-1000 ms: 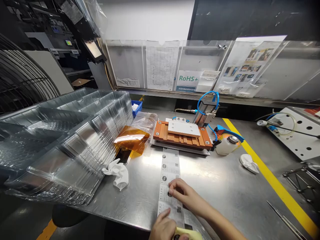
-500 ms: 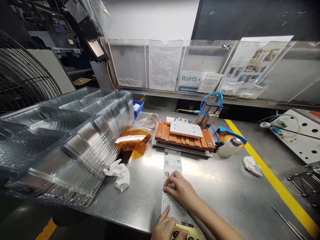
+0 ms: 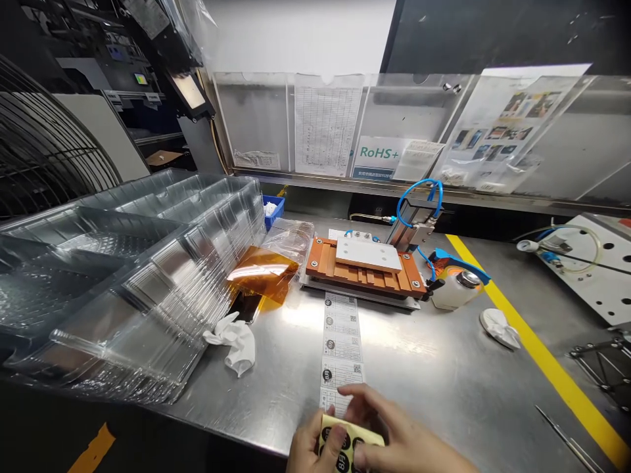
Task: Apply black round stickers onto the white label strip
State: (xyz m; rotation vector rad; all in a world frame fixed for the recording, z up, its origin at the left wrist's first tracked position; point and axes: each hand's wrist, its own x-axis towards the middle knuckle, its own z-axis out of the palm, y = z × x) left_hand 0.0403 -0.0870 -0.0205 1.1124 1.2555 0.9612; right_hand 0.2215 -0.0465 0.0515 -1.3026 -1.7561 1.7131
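At the table's front edge, my left hand (image 3: 310, 450) grips a yellow sheet of round black stickers (image 3: 348, 453), its thumb across the front. My right hand (image 3: 401, 430) is at the sheet's right side, the thumb on a sticker and a finger behind the sheet; its index finger is raised and curved. Just beyond lies a strip of printed paper labels (image 3: 344, 332), lengthwise on the steel table. Several labels carry a round black sticker near the left edge. The strip's near end is hidden by my hands.
An orange fixture with a pale plate (image 3: 367, 255) stands beyond the strip. Stacked clear trays (image 3: 162, 282) fill the left, near amber film (image 3: 263, 272) and a crumpled white cloth (image 3: 236, 345). Rightward are a bottle (image 3: 456, 289), a white-wrapped disc (image 3: 499, 327) and tweezers (image 3: 566, 437).
My right hand has left the label strip and come back toward me to the sticker sheet. A dark sticker shows on the label where it was. My left hand has raised the sheet.
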